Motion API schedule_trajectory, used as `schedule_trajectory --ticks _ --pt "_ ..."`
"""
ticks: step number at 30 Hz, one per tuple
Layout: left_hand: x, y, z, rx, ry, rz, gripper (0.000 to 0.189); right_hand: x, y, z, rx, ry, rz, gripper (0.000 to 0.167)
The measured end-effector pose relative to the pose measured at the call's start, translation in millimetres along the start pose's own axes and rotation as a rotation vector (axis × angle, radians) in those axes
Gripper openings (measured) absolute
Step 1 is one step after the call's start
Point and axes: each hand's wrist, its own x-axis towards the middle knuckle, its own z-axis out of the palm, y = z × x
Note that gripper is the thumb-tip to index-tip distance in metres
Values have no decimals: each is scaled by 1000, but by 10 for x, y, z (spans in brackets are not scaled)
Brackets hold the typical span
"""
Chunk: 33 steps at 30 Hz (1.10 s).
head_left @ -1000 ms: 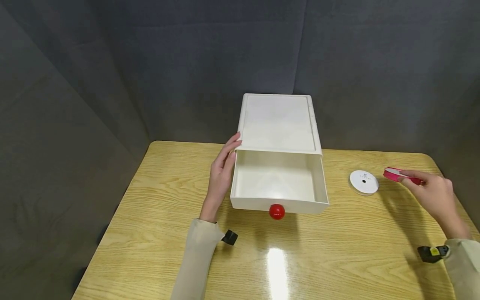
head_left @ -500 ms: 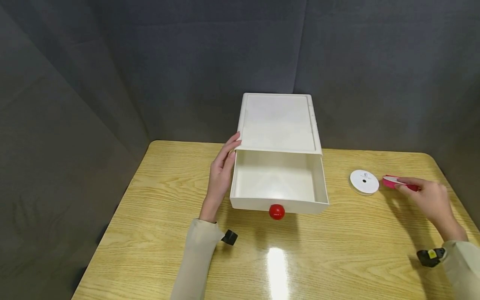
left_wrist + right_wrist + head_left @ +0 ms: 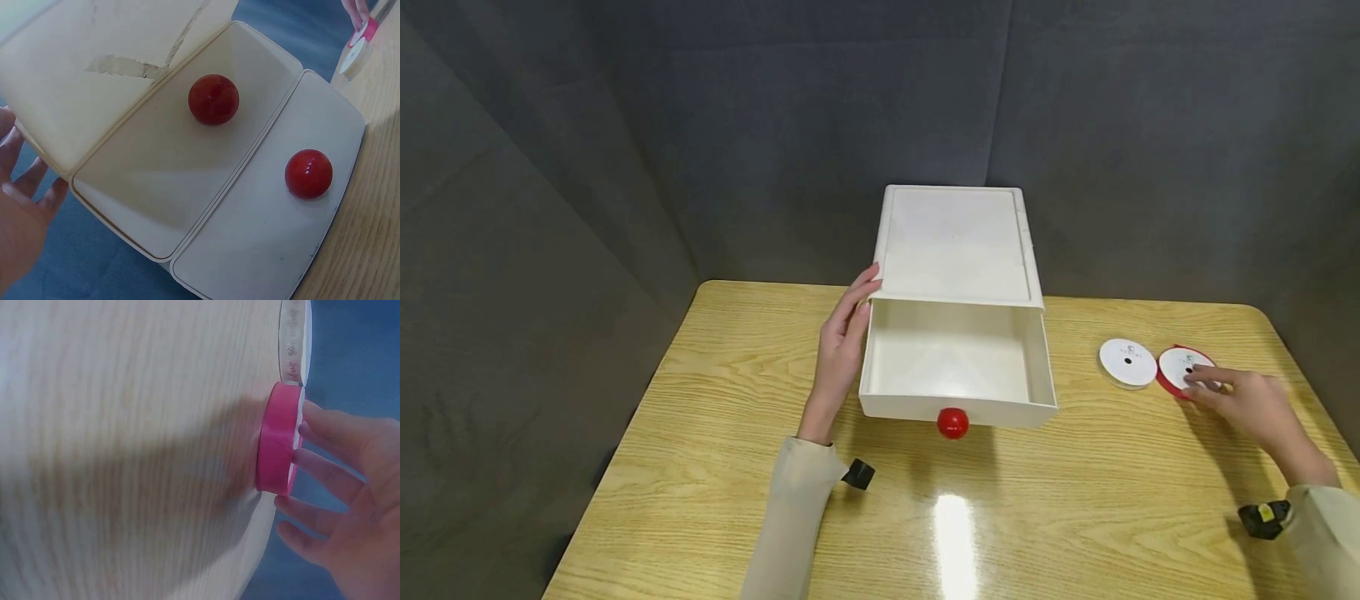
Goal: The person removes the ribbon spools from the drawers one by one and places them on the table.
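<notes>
My left hand (image 3: 841,346) rests with extended fingers against the left side of a white drawer unit (image 3: 955,242). Its upper drawer (image 3: 947,354) is pulled out, with a bare interior and a red round knob (image 3: 952,423). Over on the right, a spool of pink ribbon (image 3: 1177,360) lies flat on the table. The fingertips of my right hand (image 3: 1262,412) touch its white top face; in the right wrist view these fingers (image 3: 328,478) are spread and fairly straight beside the pink spool (image 3: 279,440). A spool of pale ribbon (image 3: 1131,373) lies right beside it.
The wooden table (image 3: 715,400) has rounded far corners. Dark cloth (image 3: 805,125) hangs behind it and along the sides. A second drawer front with a red knob (image 3: 309,174) shows in the left wrist view. Black wrist cameras (image 3: 859,474) stick out from both sleeves.
The pink ribbon spool, earlier pinched and tilted in my right hand, has come down flat beside the pale one. The right fingers have loosened from it. My left hand stays put.
</notes>
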Motion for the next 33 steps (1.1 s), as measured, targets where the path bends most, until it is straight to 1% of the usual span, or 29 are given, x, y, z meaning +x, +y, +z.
schedule_trajectory --ticks 2,7,9,10,11,13,16,18,19,21,22,24,27,28,29,30,31,32,33 --pt "-3 3 0 1 5 -4 34 13 5 0 -8 0 -14 29" --pt "-11 11 -6 -1 5 -3 35 34 -16 -14 -7 -28 6 32" --pt "-13 14 -10 -1 0 0 35 27 -93 -28 -16 -16 2 31" --pt "-12 19 -11 0 -1 2 35 29 -170 -43 -17 -5 -20 29" --pt "-10 21 -12 3 1 2 35 28 -270 -68 -18 5 -44 29" --pt "-4 27 -15 6 5 2 35 16 -543 -134 -24 46 -116 25" --pt "5 34 -19 12 18 3 34 -2 -1005 -254 -11 105 -258 17" --pt "6 31 -17 9 21 3 34 -37 -1263 -325 -7 141 -347 15" --pt "6 29 -13 5 20 1 34 -59 -1374 -362 -10 144 -386 15" --pt "1 25 1 -5 17 -4 34 -115 -1569 -432 -21 119 -450 18" --pt "-3 22 10 -8 16 -7 33 -157 -1660 -465 -24 84 -468 18" --pt "-8 21 23 -14 12 -14 33 -253 -1823 -511 -18 -12 -493 19" --pt "-14 24 28 -9 7 -16 34 -398 -2056 -525 -1 -197 -513 20" --pt "-13 25 26 -10 6 -18 34 -438 -2132 -512 17 -237 -528 20" --pt "-10 28 24 -10 5 -18 34 -467 -2211 -491 41 -259 -553 20" --pt "-7 30 22 -9 5 -17 34 -486 -2297 -460 75 -265 -586 20" --pt "-5 31 20 -7 5 -17 34 -497 -2384 -419 122 -247 -628 19" --pt "0 32 19 -8 6 -15 34 -499 -2473 -366 168 -197 -682 17" --pt "5 31 19 -11 9 -15 34 -492 -2563 -302 213 -122 -739 16"
